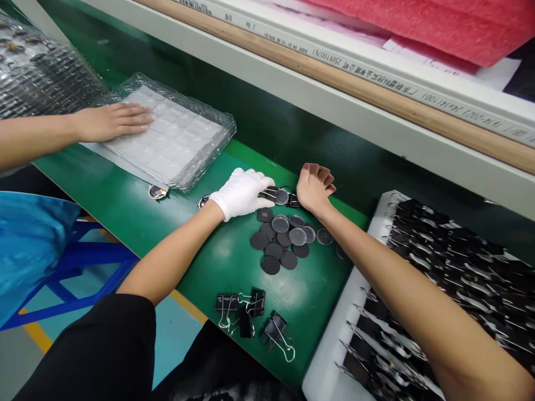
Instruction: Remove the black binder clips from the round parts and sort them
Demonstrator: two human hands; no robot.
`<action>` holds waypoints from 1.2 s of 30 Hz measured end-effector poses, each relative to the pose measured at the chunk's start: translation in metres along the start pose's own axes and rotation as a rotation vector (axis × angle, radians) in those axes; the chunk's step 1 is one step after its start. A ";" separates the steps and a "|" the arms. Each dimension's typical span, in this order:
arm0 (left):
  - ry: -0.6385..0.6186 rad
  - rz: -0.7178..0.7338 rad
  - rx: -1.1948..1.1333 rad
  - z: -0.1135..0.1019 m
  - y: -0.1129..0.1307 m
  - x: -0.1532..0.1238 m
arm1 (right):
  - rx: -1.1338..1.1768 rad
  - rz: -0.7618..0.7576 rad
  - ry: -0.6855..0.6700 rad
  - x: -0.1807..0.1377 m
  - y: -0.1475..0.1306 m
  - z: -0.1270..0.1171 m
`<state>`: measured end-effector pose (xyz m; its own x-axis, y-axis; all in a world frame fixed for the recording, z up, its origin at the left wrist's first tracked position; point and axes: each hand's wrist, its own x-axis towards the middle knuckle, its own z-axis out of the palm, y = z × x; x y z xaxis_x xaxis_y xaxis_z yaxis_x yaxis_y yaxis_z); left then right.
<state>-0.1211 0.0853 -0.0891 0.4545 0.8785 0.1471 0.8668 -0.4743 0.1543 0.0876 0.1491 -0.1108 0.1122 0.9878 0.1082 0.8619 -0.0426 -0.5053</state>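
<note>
My left hand (242, 194), in a white glove, has thumb and fingers closed on the wire handles of a black binder clip (270, 193). Beside that clip lies a round, clear-topped disc (282, 196), with another black binder clip (294, 199) at its right side. Close to this second clip is my bare right hand (314, 186), its fingers loosely curled and apart, with nothing visible in them. Nearer to me, black round discs (273, 250) and clear round covers (297, 236) lie in a loose heap. Part of a round piece (203, 201) shows behind my left wrist.
Several loose binder clips (246, 309) lie near the front edge. A white foam tray (334, 340) with rows of clips stands right. A co-worker's hand (112, 121) rests on stacked clear plastic trays (200, 142); a small round part (157, 192) lies nearby. A shelf beam (334, 72) crosses above.
</note>
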 end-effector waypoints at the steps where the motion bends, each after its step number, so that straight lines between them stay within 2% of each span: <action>1: 0.002 0.003 0.003 0.001 0.002 0.001 | 0.000 0.001 0.008 0.000 0.000 0.000; 15: 0.029 0.010 0.025 0.006 0.007 0.003 | 0.035 0.069 0.083 0.000 -0.011 0.002; 18: 0.063 -0.029 0.020 0.004 0.012 0.000 | 0.094 0.023 0.103 -0.003 -0.019 -0.012; 21: 0.111 -0.053 -0.087 -0.005 0.016 -0.004 | 0.179 -0.136 0.034 -0.016 -0.025 -0.048; 23: 0.104 -0.024 -0.254 -0.016 0.021 -0.008 | 0.221 -0.340 -0.077 -0.036 -0.023 -0.078; 25: 0.041 0.005 -0.426 -0.027 0.030 -0.015 | 0.237 -0.572 -0.169 -0.065 -0.015 -0.106; 27: -0.010 0.013 -0.532 -0.037 0.044 -0.025 | 0.257 -0.670 -0.195 -0.102 -0.004 -0.129; 29: -0.016 0.072 -0.577 -0.045 0.065 -0.039 | 0.318 -0.557 -0.177 -0.141 0.010 -0.148; 32: 0.046 0.330 -0.502 -0.057 0.102 -0.059 | 0.414 -0.373 -0.164 -0.200 0.034 -0.172; 34: 0.072 0.498 -0.392 -0.064 0.127 -0.069 | 0.394 -0.392 -0.113 -0.236 0.051 -0.188; 36: 0.039 0.615 -0.300 -0.069 0.151 -0.075 | 0.324 -0.452 -0.040 -0.271 0.068 -0.202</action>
<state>-0.0384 -0.0558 -0.0092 0.8330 0.4447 0.3293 0.3568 -0.8865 0.2947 0.2160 -0.1515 -0.0014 -0.2577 0.9021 0.3462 0.6234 0.4290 -0.6537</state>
